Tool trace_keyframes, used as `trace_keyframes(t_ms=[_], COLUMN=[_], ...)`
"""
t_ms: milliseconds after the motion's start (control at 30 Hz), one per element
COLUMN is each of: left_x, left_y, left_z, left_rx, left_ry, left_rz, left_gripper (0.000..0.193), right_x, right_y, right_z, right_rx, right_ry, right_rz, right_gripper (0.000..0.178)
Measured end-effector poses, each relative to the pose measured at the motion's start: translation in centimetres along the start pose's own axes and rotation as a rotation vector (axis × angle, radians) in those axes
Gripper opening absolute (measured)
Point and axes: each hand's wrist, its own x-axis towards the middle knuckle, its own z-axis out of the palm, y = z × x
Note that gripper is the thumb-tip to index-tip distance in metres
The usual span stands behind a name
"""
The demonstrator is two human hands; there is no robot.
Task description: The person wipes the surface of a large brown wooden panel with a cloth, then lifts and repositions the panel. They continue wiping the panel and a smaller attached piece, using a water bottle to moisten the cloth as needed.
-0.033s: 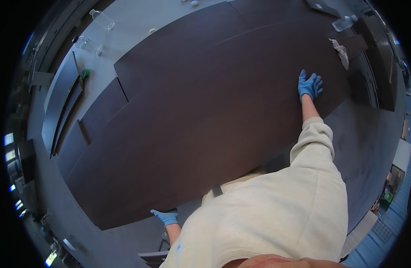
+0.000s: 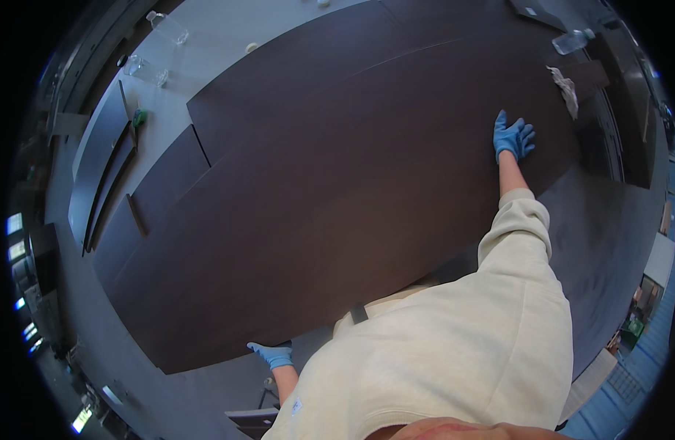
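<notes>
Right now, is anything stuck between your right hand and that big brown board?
Nothing visible except the blue glove. The right hand is over the big brown board, fingers spread. The white cloth lies farther off to its right, not between them.

The grey tabletop (image 2: pixel 220 37) in front of me has broad dark brown panels (image 2: pixel 301 213) spread across its middle. Toward its left edge I see two clear bottles (image 2: pixel 145 71), narrow dark boards (image 2: pixel 103 165) and a small green item (image 2: pixel 139 117).
</notes>
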Motion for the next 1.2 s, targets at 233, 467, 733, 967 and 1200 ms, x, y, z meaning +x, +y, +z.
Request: trace_keyframes(t_ms=[233,467,733,967,1200], left_x=[-2.8,-2.0,0.4,-0.6,3.9], left_y=[-1.1,-1.9,3.4,7.2,8.2], left_z=[1.9,2.0,-6.4,-13.5,-10.6], left_rx=[0.033,-0.015,-0.247,-0.112,-0.191], left_ry=[-0.056,-0.176,-0.176,0.071,-0.151], left_rz=[-0.007,0.044,0.035,0.149,0.152], left_gripper=[0.105,0.102,0.105,0.099,0.094], right_x=[2.1,-21.7,-63.7,-77.1,-62.0], right_y=[-17.0,-37.2,-33.4,-11.7,-14.4], right_z=[-2.5,-7.1,-18.4,-24.3,-22.6], right_rx=[-0.041,0.258,0.762,-0.095,1.025], right_ry=[-0.007,-0.012,-0.472,-1.942,-0.878], right_rz=[-0.118,-1.047,-2.119,-2.371,-1.987], right_gripper=[0.100,0.090,0.077,0.060,0.042])
